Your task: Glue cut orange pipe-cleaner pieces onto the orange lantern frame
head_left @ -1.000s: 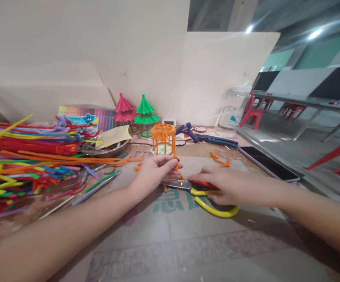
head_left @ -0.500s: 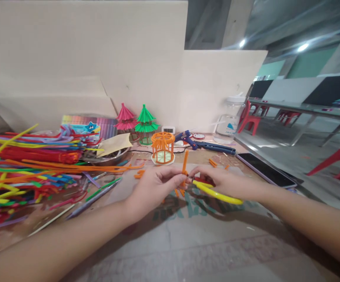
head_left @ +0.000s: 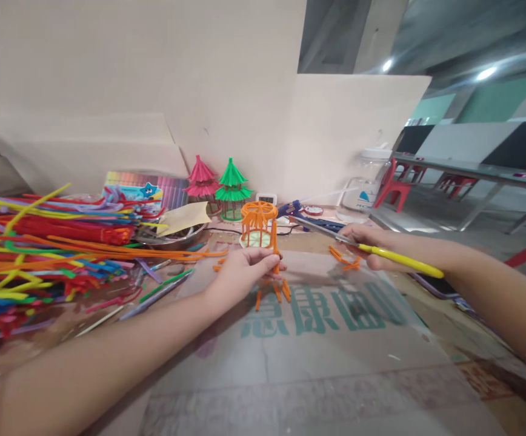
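Note:
My left hand (head_left: 247, 272) is closed, thumb and fingers pinching an upright orange pipe cleaner piece (head_left: 275, 242). Several short orange pieces (head_left: 285, 289) lie on the sheet just below those fingertips. Off to the right, my right hand (head_left: 376, 242) is wrapped round a yellow-handled tool (head_left: 402, 260) with a slim metal end pointing left; its exact kind is unclear. Behind my left hand stands a small orange pavilion (head_left: 259, 221) with thin posts and a pale round base. A pink pavilion (head_left: 202, 181) and a green one (head_left: 233, 184) stand farther back.
Bundles of coloured pipe cleaners (head_left: 54, 254) cover the left side, near a metal bowl (head_left: 183, 236) and a marker set (head_left: 172, 191). A blue glue gun (head_left: 290, 209) lies behind. A clear bottle (head_left: 365, 181) stands right, and a phone (head_left: 431, 286) is partly under my right arm.
My right hand has moved right, away from my left, carrying the yellow-handled tool. My left hand keeps hold of the orange piece. The view has shifted slightly left.

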Demonstrator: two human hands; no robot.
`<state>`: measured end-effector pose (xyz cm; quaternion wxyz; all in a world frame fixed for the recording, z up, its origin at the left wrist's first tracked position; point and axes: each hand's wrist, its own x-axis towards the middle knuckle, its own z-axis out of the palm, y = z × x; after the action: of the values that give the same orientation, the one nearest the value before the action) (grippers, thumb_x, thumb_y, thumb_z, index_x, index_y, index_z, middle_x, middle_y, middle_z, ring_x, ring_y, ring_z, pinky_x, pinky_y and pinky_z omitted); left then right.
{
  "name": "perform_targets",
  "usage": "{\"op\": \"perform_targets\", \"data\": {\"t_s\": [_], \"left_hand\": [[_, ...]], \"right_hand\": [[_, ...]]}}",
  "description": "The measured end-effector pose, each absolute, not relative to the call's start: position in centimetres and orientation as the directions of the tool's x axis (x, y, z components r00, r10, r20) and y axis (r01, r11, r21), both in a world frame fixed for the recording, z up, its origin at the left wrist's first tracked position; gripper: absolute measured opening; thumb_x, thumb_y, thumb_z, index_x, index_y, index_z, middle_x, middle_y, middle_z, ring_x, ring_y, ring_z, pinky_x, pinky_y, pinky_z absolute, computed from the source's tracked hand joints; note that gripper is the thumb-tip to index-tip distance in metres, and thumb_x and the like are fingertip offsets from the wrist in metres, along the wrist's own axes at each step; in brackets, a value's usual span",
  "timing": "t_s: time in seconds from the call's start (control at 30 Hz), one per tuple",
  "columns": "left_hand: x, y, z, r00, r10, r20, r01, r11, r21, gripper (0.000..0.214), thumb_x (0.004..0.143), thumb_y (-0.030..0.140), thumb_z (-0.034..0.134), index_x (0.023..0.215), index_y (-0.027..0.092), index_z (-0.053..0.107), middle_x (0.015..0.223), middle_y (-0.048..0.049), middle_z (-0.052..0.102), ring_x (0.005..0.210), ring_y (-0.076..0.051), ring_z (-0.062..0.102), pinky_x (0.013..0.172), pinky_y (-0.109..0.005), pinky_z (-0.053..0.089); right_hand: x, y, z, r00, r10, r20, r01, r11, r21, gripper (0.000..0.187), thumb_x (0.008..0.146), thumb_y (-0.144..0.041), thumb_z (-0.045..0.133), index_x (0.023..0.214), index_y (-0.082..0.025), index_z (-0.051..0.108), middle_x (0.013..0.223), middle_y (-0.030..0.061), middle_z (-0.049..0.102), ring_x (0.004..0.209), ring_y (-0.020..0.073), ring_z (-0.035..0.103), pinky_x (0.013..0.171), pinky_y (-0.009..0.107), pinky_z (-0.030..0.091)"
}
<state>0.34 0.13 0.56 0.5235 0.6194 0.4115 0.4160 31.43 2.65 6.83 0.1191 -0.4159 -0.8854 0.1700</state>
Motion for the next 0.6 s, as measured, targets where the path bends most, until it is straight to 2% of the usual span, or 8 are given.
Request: {"op": "perform_targets", "data": {"t_s": [0.07,0.23,0.4,0.6], "left_hand": [[0.4,0.0,0.6,0.341,0.938,0.063,0.068,-0.091,0.993,0.030,0.079,0.042,0.069,0.083,0.013,0.070,0.081,-0.0067,0.074,0.067,-0.014,0.067,0.069,-0.027,0.055],[0.6,-0.3,0.7,0.340,0.939,0.046,0.097,-0.084,0.992,0.031,0.077,0.043,0.071,0.083,0.013,0.070,0.080,-0.0078,0.075,0.068,-0.016,0.069,0.067,-0.028,0.056],[0.5,-0.4,0.7,0.358,0.932,0.062,0.113,-0.110,0.988,0.034,0.077,0.047,0.071,0.083,0.014,0.071,0.076,-0.0078,0.074,0.066,-0.016,0.069,0.064,-0.027,0.056],[0.6,-0.4,0.7,0.359,0.933,0.037,0.106,-0.080,0.991,0.032,0.077,0.045,0.071,0.084,0.013,0.071,0.074,-0.0075,0.074,0.065,-0.015,0.069,0.063,-0.026,0.055]], "right_hand": [[30.7,2.5,6.4,-0.675,0.738,0.000,0.663,0.607,-0.437,0.049,0.084,-0.059,0.055,0.119,-0.025,0.057,0.107,0.0063,0.063,0.093,0.0253,0.058,0.080,0.035,0.047],[29.0,2.0,5.4,-0.720,0.689,-0.086,0.638,0.607,-0.474,0.053,0.084,-0.059,0.056,0.119,-0.020,0.054,0.095,0.0057,0.063,0.082,0.0217,0.057,0.069,0.030,0.044],[28.9,2.4,4.3,-0.722,0.689,-0.064,0.637,0.625,-0.452,0.061,0.080,-0.067,0.057,0.118,-0.019,0.056,0.096,0.0065,0.063,0.080,0.0216,0.056,0.067,0.030,0.043],[29.1,3.0,3.4,-0.738,0.671,-0.075,0.621,0.631,-0.465,0.063,0.079,-0.067,0.059,0.120,-0.020,0.056,0.099,0.0068,0.062,0.082,0.0221,0.056,0.071,0.031,0.043]]}}
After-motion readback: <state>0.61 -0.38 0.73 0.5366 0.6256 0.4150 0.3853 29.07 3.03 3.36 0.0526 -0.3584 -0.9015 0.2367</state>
